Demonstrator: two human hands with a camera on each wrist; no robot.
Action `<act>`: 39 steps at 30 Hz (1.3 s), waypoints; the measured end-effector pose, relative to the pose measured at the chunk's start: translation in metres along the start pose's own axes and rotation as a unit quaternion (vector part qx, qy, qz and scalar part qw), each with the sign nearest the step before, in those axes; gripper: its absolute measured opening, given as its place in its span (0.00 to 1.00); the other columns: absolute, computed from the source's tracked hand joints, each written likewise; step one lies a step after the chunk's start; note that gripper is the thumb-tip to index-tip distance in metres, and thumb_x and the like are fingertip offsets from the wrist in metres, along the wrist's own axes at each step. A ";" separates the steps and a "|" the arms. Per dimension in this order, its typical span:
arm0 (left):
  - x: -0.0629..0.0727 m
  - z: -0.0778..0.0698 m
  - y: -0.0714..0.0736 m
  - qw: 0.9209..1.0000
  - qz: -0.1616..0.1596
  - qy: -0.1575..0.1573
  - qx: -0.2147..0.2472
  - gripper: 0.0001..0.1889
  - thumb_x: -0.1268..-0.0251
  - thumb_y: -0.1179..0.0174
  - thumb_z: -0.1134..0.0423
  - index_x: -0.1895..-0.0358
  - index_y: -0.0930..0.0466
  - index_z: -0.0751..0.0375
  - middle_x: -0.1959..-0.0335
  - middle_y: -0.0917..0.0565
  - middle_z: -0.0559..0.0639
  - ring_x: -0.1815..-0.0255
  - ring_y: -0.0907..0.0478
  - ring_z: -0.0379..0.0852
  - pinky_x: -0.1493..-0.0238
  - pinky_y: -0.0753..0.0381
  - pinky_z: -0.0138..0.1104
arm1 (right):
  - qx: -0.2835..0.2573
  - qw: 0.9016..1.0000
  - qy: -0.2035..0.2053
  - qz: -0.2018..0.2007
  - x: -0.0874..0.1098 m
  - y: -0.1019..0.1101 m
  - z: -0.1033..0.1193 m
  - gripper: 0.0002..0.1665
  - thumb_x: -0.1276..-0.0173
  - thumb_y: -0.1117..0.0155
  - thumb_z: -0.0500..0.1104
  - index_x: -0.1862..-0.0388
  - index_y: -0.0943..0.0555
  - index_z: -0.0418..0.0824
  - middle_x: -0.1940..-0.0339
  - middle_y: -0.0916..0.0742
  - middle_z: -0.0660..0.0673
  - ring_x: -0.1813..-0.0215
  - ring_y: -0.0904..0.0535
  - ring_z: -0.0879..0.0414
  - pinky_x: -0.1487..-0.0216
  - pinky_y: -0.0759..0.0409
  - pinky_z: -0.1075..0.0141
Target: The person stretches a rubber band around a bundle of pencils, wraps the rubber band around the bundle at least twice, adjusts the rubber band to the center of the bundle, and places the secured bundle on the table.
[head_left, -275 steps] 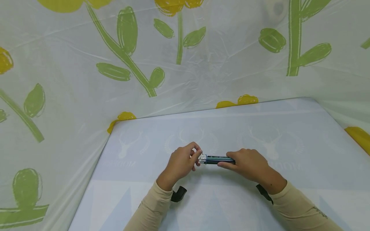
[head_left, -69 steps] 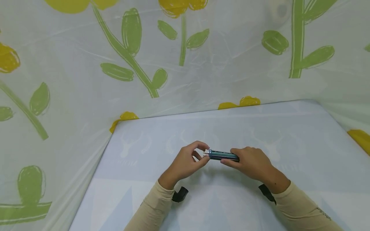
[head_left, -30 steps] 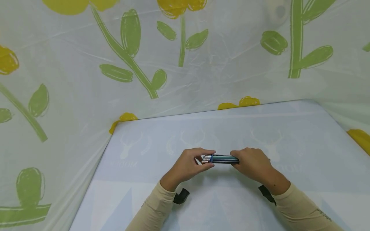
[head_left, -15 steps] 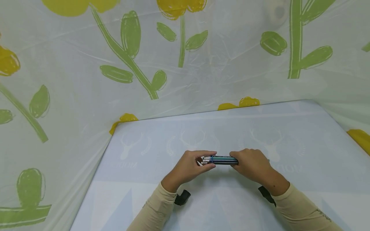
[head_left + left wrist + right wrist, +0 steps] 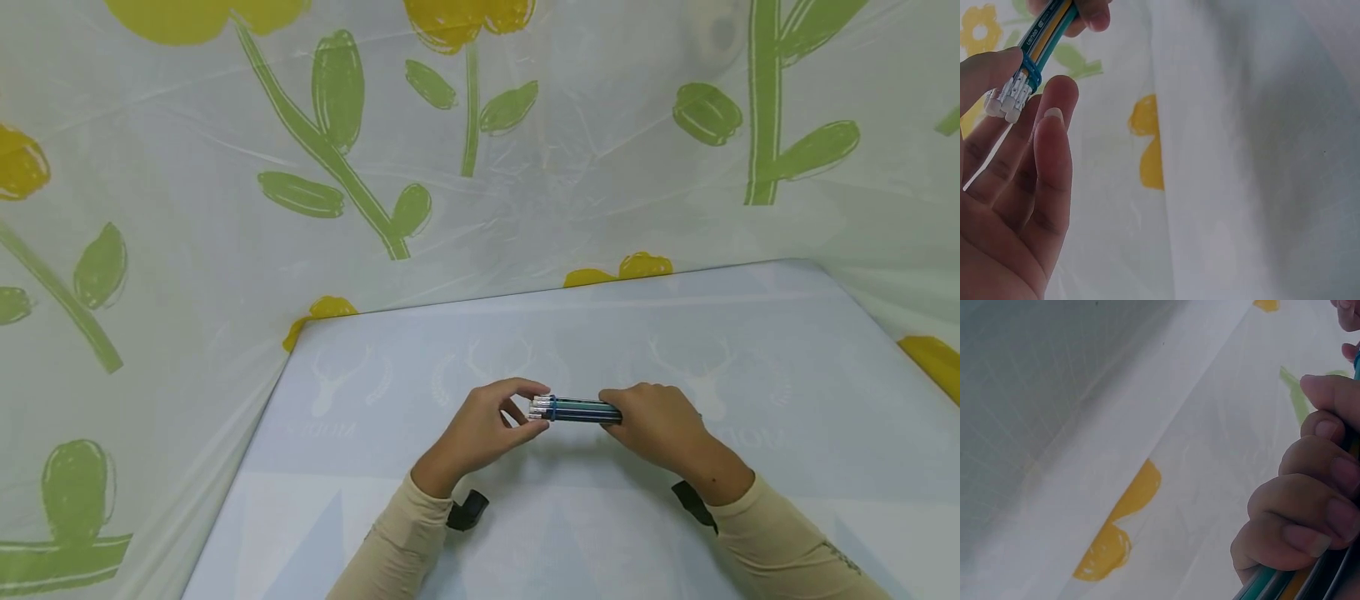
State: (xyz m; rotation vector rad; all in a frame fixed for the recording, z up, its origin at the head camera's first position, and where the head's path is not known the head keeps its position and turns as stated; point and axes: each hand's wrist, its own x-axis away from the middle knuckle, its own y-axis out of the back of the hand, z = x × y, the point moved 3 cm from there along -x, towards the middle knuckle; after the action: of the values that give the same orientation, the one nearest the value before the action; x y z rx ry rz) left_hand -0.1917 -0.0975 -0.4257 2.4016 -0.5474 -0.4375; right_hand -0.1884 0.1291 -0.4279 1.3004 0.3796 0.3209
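In the head view, a bundle of dark and green pencils (image 5: 583, 411) is held above the table, eraser ends to the left. A blue elastic band (image 5: 552, 407) circles the bundle near those white erasers (image 5: 1004, 107). My left hand (image 5: 480, 427) has its thumb and fingers curled about the eraser end, fingertips right at the band. Around the other part of the bundle, my right hand (image 5: 660, 423) is wrapped. Its curled fingers (image 5: 1297, 503) show in the right wrist view, with pencil shafts (image 5: 1260, 584) coming out below; an orange pencil is among them.
Under both hands lies a pale table cover (image 5: 420, 350) with faint deer prints. Behind it hangs a white sheet (image 5: 585, 167) with green leaves and yellow flowers. Dark wrist-worn pieces (image 5: 468, 510) sit beneath the forearms.
Earlier, a strand ran from my left fingers to the eraser end; now the band sits around the pencils. In the last half second my left fingertips drew back slightly leftward. My right hand keeps its grip.
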 end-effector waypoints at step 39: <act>0.000 -0.004 -0.012 0.999 0.012 -0.052 0.007 0.21 0.40 0.28 0.60 0.43 0.17 0.57 0.52 0.12 0.46 0.65 0.23 0.33 0.68 0.19 0.26 | 0.001 1.000 0.014 -0.001 0.002 -0.002 0.008 0.12 0.43 0.24 0.42 0.72 0.21 0.49 0.82 0.23 0.57 0.79 0.34 0.62 0.76 0.35 0.68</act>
State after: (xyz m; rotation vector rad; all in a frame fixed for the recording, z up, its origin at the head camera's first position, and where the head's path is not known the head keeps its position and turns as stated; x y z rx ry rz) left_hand -0.1863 -0.0872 -0.4302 2.3932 -0.6257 -0.5523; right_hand -0.1833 0.1222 -0.4283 1.2987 0.4045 0.3373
